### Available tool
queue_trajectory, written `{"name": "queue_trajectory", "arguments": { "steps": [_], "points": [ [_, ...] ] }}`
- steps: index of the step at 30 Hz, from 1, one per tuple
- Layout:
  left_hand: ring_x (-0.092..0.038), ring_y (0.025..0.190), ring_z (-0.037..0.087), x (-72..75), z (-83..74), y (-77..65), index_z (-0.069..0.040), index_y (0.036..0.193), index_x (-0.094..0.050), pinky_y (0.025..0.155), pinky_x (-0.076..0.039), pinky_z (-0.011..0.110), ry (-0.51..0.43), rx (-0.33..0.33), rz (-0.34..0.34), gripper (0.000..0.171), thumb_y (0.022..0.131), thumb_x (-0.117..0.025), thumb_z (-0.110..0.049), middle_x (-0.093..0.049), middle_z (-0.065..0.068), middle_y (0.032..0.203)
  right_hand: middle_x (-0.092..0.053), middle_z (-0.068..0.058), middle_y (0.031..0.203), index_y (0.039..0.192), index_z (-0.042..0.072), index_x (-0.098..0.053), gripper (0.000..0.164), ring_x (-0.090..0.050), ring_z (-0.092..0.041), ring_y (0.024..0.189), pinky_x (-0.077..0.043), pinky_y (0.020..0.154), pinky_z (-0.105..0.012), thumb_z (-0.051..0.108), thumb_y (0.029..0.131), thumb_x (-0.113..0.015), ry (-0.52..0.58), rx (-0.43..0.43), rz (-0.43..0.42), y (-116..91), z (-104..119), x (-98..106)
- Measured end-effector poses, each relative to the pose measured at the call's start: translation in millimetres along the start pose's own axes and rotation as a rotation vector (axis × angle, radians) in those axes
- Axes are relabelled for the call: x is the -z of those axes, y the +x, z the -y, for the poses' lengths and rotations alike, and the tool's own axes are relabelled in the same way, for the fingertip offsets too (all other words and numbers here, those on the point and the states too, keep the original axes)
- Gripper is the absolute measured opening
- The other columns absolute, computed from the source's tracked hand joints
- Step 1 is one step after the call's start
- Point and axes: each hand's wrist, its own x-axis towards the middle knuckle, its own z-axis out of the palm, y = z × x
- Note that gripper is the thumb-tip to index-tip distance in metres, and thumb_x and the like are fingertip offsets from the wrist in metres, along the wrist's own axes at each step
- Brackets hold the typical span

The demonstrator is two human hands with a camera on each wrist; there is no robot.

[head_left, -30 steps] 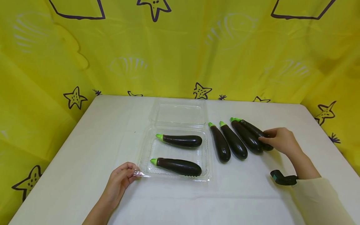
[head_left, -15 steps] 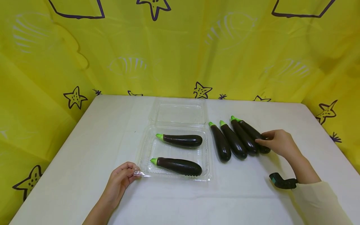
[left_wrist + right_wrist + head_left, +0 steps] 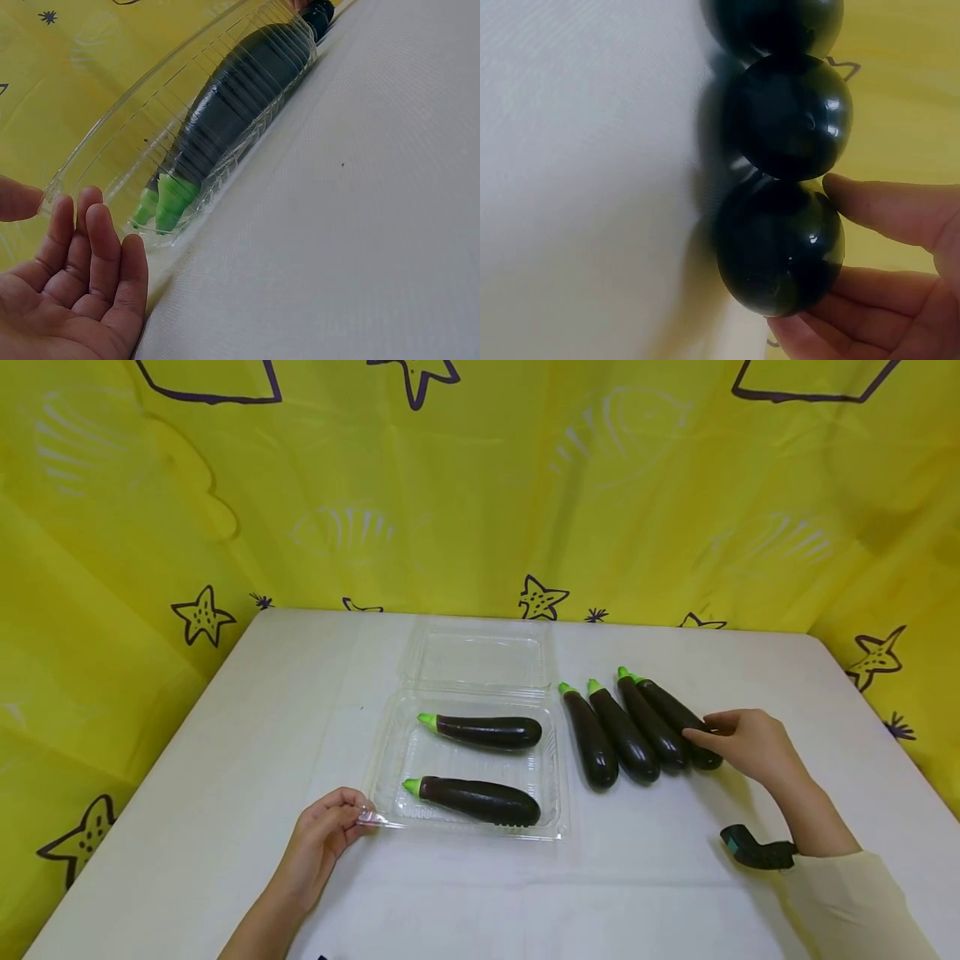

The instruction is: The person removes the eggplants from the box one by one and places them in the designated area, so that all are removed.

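Note:
My left hand [image 3: 322, 839] pinches the near left corner of a clear plastic clamshell box [image 3: 465, 833], thumb above and fingers below, as the left wrist view also shows. Inside lie two dark eggplants with green stems, a back one [image 3: 487, 732] and a front one [image 3: 480, 800], both lying crosswise with stems to the left. My right hand [image 3: 757, 747] holds the lower end of the rightmost eggplant [image 3: 675, 710] between thumb and fingers. In the right wrist view, that eggplant [image 3: 776, 247] lies against its neighbour [image 3: 791, 120], the thumb tip at the seam between them.
The clamshell's lid [image 3: 480, 660] is folded back flat behind the box. Three more eggplants lie slanted to its right, including the nearest one [image 3: 590, 739]. The white table [image 3: 225, 777] ends at a yellow patterned curtain [image 3: 480, 485]. A black wrist camera [image 3: 757, 850] sits at the right wrist.
My right hand has shifted slightly left and toward me, bringing the rightmost eggplant and its neighbour closer to the others. The left hand keeps its grip on the box corner.

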Motion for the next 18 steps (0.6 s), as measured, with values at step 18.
{"name": "queue_trajectory", "arguments": {
  "steps": [18],
  "points": [
    [-0.058, 0.076, 0.012, -0.4, -0.6, -0.4, -0.004, 0.085, -0.057, 0.075, -0.050, 0.026, 0.010, 0.002, 0.004, 0.019, 0.089, -0.040, 0.002, -0.059, 0.002, 0.083, -0.053, -0.033, 0.113, 0.119, -0.015, -0.050, 0.064, -0.049, -0.050, 0.100, -0.043, 0.075, -0.055, 0.040, 0.087, -0.058, 0.024, 0.040, -0.075, -5.9, 7.1, 1.7]
  ]
}}
